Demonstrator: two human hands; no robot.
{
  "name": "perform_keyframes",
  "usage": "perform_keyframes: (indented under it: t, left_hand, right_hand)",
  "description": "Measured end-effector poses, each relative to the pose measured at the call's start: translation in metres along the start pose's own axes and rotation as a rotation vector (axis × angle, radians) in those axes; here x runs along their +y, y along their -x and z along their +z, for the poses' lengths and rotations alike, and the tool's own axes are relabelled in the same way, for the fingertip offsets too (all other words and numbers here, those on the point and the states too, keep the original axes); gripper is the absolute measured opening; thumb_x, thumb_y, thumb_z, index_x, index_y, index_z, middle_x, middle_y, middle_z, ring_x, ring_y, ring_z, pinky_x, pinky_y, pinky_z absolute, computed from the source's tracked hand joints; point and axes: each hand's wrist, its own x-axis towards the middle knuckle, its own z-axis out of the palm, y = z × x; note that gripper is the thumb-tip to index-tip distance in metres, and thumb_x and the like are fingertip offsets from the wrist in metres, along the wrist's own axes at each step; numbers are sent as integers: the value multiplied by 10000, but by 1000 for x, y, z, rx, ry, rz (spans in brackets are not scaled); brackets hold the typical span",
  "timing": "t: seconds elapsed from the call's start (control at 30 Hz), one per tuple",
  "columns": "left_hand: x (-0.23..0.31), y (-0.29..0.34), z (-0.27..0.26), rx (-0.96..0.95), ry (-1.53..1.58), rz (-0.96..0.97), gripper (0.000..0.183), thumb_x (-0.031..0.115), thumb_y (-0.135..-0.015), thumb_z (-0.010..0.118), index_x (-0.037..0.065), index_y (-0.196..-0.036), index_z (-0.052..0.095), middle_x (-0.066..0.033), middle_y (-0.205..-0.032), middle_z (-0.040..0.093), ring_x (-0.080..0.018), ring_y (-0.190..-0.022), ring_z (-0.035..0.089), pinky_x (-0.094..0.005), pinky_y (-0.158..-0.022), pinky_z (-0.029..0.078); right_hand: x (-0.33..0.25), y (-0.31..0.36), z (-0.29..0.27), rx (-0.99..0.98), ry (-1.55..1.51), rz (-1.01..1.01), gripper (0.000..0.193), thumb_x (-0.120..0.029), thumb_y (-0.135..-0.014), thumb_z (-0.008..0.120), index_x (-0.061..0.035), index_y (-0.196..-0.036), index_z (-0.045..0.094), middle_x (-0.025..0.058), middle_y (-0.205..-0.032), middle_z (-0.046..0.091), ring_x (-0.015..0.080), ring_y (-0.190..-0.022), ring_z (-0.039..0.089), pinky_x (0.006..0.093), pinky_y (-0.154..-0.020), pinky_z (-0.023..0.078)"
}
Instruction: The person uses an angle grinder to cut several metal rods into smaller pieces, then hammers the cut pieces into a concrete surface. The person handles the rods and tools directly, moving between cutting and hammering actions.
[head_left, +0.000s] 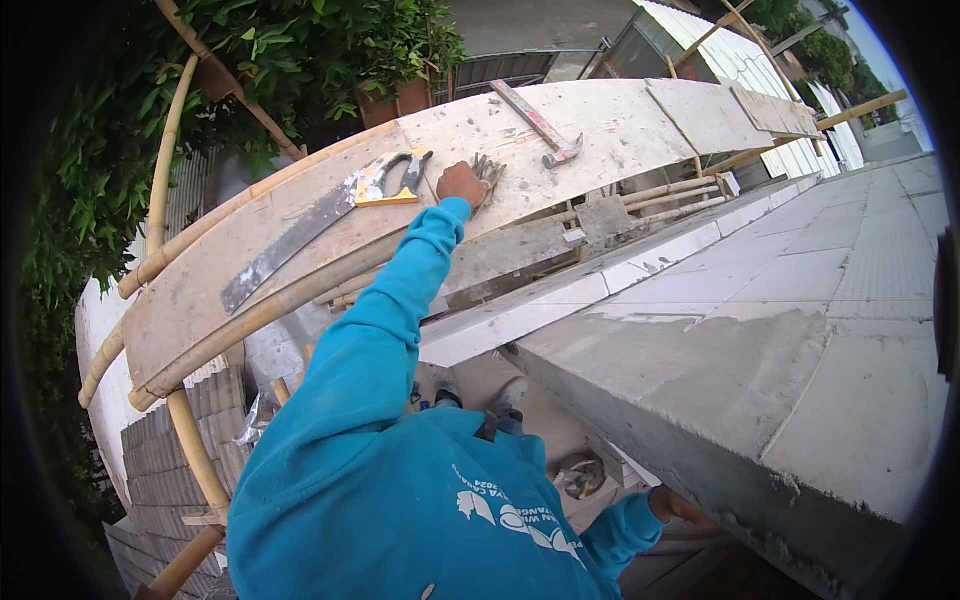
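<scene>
My left hand (462, 186) is stretched out over the wooden planks, its fingers closed around a bunch of thin grey-brown pieces (487, 178). What kind of pieces they are I cannot make out. Left of that hand lies a handsaw (290, 252), its long grey blade spattered white and its handle yellow, white and black. A hammer (536, 122) with a worn red-and-grey handle rests farther right on the planks. My right hand (684, 508) is low at the right, close to the underside of the grey wall; its fingers are mostly hidden.
The plank platform (600, 115) is carried by bamboo poles (280, 308). To the right runs a wall of pale blocks (790, 270) with grey mortar (690, 355). My feet stand below, near a round container (580, 476). Leafy branches (290, 60) hang at the upper left, above roof tiles (185, 440).
</scene>
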Motion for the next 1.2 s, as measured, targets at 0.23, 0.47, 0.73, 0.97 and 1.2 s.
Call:
perform_keyframes:
  t: [0.23, 0.47, 0.73, 0.97, 1.2]
  left_hand:
    - [-30, -37, -20, -45, -23, 84, 386, 342, -754, 751, 7, -946, 740, -243, -1030, 702, -391, -1012, 677, -438, -889, 554]
    - [-59, -10, -51, -248, 735, -16, 547, 465, -969, 513, -24, -1162, 667, -185, -1181, 670, -311, -1062, 658, -436, -937, 527]
    - [-74, 95, -75, -705, 1905, -64, 596, 536, -1011, 409, 99, -616, 496, -241, -1069, 648, -391, -1116, 607, -569, -1024, 461]
    - [-60, 141, -78, -882, 2080, 112, 633, 532, -1002, 396, 137, -509, 417, -130, -873, 561, -301, -956, 571, -554, -1056, 415]
    - [-49, 138, -73, -888, 2094, 176, 597, 500, -990, 435, 153, -505, 403, -126, -895, 557, -300, -975, 566, -559, -1067, 407]
  right_hand:
    - [-3, 2, 0, 0, 4, 21, 632, -320, -993, 537, 26, -1463, 296, 250, -1412, 423, 354, -1192, 560, 469, -944, 528]
    - [-2, 2, 3, 0, -2, 32, 623, -321, -991, 540, 26, -1453, 305, 248, -1395, 432, 352, -1180, 563, 467, -936, 528]
    - [-2, 1, 1, 1, -20, 51, 613, -321, -990, 543, 25, -1442, 316, 245, -1375, 442, 349, -1167, 567, 464, -927, 528]
    - [-7, 5, 2, -1, -28, 67, 605, -321, -988, 546, 25, -1433, 326, 242, -1358, 451, 348, -1156, 570, 462, -920, 528]
    - [-5, 3, 5, 2, -38, 78, 596, -322, -987, 548, 24, -1423, 336, 240, -1340, 459, 346, -1144, 574, 460, -912, 528]
